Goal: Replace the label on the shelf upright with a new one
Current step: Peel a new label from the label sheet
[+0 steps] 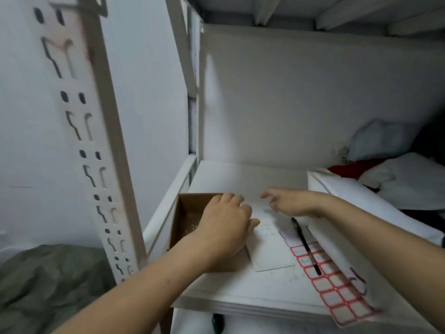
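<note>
Though the slotted shelf upright (pixel 79 131) stands at the left, its reddish trace near the top may be the old label; blur hides it. On the shelf board (pixel 240 174), a cardboard box (pixel 187 213) sits at the left edge. The red-bordered label sheet (pixel 337 292) overhangs the front right edge, with a pen (pixel 305 247) across it. The left hand (pixel 224 227) curls its fingers at the box rim; whether it holds anything, I cannot tell. The right hand (pixel 289 201) hovers, fingers loosely spread. Labels this thin and floppy likely peel best from a corner.
</note>
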